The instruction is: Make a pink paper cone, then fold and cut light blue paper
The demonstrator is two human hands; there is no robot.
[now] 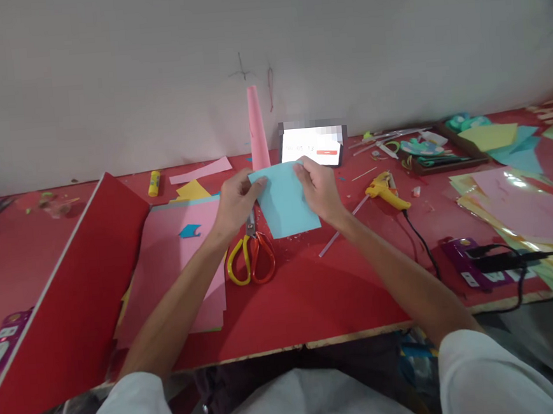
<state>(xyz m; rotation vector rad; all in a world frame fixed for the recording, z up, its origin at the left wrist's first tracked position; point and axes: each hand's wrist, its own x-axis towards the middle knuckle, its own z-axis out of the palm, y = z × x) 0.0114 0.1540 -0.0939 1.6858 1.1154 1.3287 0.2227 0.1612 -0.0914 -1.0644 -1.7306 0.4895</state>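
Observation:
Both my hands hold a light blue sheet of paper (pixel 286 203) above the red table (pixel 312 293). My left hand (pixel 238 200) pinches the sheet's upper left edge, fingers closed. My right hand (pixel 320 191) grips its upper right edge, fingers curled on the paper. Just below the sheet lie scissors (pixel 252 257) with orange and yellow handles. A pink paper cone (pixel 257 129) stands upright behind the sheet, next to a phone (pixel 312 147) leaning on the wall.
A stack of pink sheets (pixel 176 266) lies at the left beside a large red board (pixel 68 300). A yellow glue gun (pixel 385 192) with a black cord lies to the right. Coloured papers (pixel 520 207), a power strip (pixel 477 264), a glue stick (pixel 154 183) and a tray (pixel 439 149) sit around.

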